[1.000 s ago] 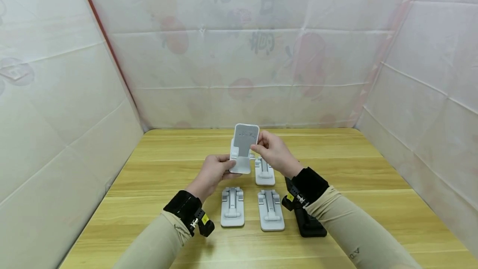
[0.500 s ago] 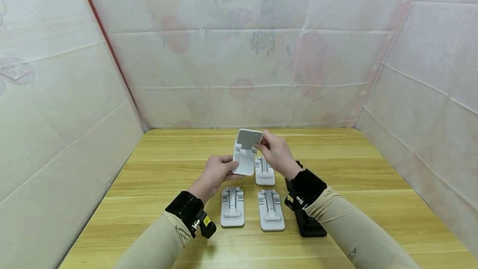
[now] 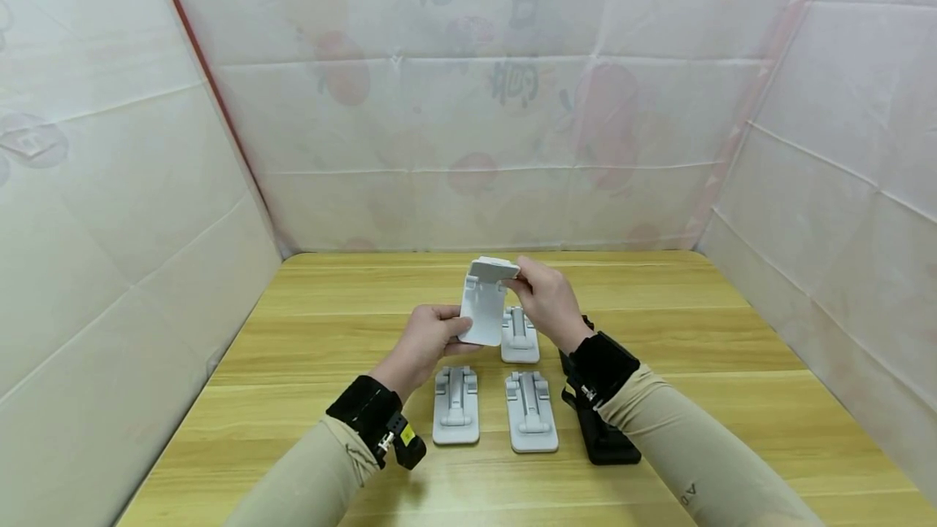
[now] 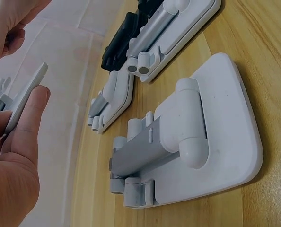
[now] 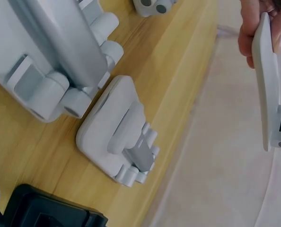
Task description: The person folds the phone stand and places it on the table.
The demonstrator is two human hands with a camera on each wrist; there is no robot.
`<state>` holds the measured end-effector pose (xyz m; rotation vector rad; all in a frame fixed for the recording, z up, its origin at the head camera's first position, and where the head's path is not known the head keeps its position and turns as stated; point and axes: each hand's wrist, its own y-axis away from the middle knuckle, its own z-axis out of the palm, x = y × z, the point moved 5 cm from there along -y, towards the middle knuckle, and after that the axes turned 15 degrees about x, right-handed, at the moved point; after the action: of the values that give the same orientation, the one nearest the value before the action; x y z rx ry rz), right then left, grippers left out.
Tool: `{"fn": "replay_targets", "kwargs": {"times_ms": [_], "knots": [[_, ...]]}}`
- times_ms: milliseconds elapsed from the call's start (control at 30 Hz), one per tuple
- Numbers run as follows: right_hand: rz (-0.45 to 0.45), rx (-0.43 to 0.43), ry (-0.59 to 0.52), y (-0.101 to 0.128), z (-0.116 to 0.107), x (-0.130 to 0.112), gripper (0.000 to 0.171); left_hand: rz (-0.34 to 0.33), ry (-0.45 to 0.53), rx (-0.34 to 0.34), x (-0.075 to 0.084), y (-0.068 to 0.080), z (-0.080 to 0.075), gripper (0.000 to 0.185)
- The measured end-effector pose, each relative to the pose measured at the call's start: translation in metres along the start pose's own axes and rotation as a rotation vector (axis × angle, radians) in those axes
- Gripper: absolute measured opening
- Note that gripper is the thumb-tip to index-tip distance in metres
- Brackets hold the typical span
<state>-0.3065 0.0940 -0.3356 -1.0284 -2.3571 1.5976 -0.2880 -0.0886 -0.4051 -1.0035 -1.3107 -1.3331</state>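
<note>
White folding phone stand [image 3: 486,299]: light, rigid plastic, hinged; left hand [image 3: 424,340] is gripping its base, right hand [image 3: 545,299] fingers pinching the top plate edge, above tabletop [image 3: 293,364] centre.

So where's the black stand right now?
In the head view the black stand lies flat on the table, on the person's right, partly hidden under the right wrist and just right of the nearest white stand.
</note>
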Motion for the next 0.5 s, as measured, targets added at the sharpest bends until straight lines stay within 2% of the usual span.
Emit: {"fn": "replay_targets", "kwargs": {"times_ms": [267, 500], "knots": [[-0.109, 0.049, 0.070, 0.0022, 0.0004, -0.0023, 0.012, -0.004, 0.021, -0.010, 0.0015, 0.0012, 0.0023, 0.036], [-0.095, 0.045, 0.079, 0.0002, -0.0016, -0.0026, 0.013, -0.032, 0.059, -0.011, 0.0011, 0.0022, 0.0026, 0.036]]}}
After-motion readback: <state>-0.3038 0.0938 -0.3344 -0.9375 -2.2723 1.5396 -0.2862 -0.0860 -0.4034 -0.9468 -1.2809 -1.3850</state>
